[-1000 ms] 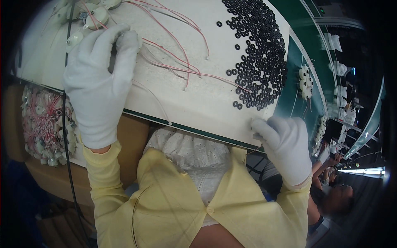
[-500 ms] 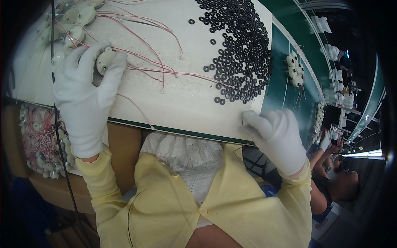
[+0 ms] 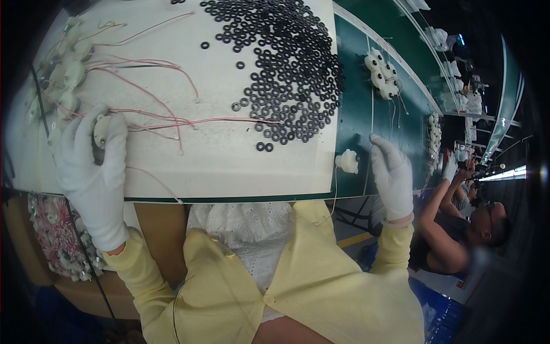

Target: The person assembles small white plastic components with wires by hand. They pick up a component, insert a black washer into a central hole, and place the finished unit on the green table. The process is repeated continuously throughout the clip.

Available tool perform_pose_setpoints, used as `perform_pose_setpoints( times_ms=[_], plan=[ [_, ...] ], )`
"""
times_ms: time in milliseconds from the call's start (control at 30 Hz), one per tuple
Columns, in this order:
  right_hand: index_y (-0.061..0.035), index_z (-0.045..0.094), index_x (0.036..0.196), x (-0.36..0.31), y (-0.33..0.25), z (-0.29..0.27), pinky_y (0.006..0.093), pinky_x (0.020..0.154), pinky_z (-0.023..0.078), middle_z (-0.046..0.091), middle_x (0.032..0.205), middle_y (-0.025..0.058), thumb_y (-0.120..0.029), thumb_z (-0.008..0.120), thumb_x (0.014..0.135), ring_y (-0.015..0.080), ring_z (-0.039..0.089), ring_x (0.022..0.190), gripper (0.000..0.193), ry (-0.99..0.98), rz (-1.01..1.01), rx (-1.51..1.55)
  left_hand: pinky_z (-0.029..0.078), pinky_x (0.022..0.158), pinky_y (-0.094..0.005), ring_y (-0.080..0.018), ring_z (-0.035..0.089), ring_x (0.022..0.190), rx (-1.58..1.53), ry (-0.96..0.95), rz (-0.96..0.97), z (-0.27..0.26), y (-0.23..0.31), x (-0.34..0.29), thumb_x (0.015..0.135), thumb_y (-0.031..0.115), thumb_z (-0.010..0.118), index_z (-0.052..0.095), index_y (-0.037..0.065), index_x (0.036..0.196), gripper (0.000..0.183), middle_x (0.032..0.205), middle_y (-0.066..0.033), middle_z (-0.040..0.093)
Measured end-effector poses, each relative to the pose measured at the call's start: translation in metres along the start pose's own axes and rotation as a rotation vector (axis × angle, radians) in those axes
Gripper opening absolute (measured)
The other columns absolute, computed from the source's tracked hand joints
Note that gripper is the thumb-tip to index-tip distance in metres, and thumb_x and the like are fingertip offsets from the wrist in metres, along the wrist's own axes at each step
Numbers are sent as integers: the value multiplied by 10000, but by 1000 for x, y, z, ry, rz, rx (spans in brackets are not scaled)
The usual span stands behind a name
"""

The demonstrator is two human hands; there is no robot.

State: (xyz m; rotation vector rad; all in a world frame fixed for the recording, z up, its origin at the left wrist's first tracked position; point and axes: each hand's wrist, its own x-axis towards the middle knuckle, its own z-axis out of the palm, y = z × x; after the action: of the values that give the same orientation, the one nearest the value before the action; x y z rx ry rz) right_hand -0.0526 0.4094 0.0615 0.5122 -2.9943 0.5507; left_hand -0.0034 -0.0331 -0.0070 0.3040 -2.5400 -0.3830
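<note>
My left hand (image 3: pixel 94 178), in a white glove, pinches a small round off-white motor-like part (image 3: pixel 101 129) between thumb and fingers. Red and white wires (image 3: pixel 154 124) lie to the right of that hand across the white board (image 3: pixel 206 166). My right hand (image 3: pixel 394 180), also gloved, is over the green surface with its fingers stretched out and nothing in them. Just left of its fingers sits another off-white part (image 3: pixel 347 161) with a dark spot on its side. Its thin wire hangs over the front edge.
Many black rings (image 3: pixel 286 63) are spread on the board's right side. More wired parts (image 3: pixel 71 74) lie at the far left, and a cluster (image 3: pixel 381 74) rests on the green surface (image 3: pixel 358 109). A box of wired parts (image 3: pixel 60 235) is below left. A person (image 3: pixel 452 229) sits at right.
My right hand has moved right off the board's corner and opened; an off-white part now shows on the green surface beside it. My left hand still holds its part. The view has shifted.
</note>
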Motion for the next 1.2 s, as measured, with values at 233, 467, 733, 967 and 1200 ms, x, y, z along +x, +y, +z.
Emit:
perform_pose_setpoints(
  times_ms=[233,467,733,967,1200],
  plan=[
    [-135,689,1233,4,-43,4,414,738,451,597,837,59,-334,883,755,280,589,748,553,-51,-200,-205,512,933,-432,-346,638,1068,49,25,84,3,-5,2,912,247,782,734,90,1183,316,1166,-152,685],
    [-150,726,1164,20,0,-2,411,677,485,625,809,62,-270,866,754,269,616,735,450,-1,-90,-242,516,904,-439,-347,637,1052,75,18,82,2,8,5,853,280,838,734,102,1152,363,1147,-140,684],
    [-60,660,1346,41,87,-11,336,778,564,755,993,112,-136,742,883,215,724,863,477,105,216,-70,522,833,-426,-313,643,939,-20,76,119,1,1,3,798,229,875,739,105,1086,342,1062,-102,682],
    [-61,578,1449,55,96,-8,315,775,553,761,1045,119,-116,695,945,187,691,795,521,159,314,15,520,863,-376,-270,635,1027,-207,72,-8,-1,0,0,856,129,816,729,44,1123,293,1170,-117,639],
    [-22,501,1521,32,44,-40,274,700,508,718,1107,87,-61,682,974,103,586,767,577,386,207,7,507,1049,-434,-372,551,1322,-275,439,187,-13,0,-14,973,143,647,643,29,1222,274,1402,-216,536]
  ],
)
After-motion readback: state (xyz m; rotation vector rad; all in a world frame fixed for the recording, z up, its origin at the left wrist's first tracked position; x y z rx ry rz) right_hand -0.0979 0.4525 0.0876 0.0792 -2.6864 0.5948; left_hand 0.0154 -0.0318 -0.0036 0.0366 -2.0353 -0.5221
